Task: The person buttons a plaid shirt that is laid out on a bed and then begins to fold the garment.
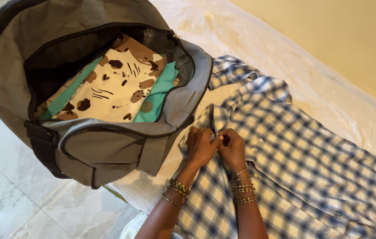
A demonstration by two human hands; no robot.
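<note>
A blue, white and cream checked shirt [294, 155] lies spread flat on a white sheet. My left hand [200, 146] and my right hand [231, 148] meet at the shirt's front edge just below the collar, fingers pinched on the fabric there, both touching each other. Thin beaded bangles ring both wrists. Whether a button sits between my fingers is hidden.
An open grey duffel bag [108, 146] stands left of the shirt, holding a folded cream cloth with brown spots [117, 84] over teal fabric [159, 95]. The white sheet [258, 40] runs to a yellow wall [338, 40]. Pale marble floor [11, 186] lies at lower left.
</note>
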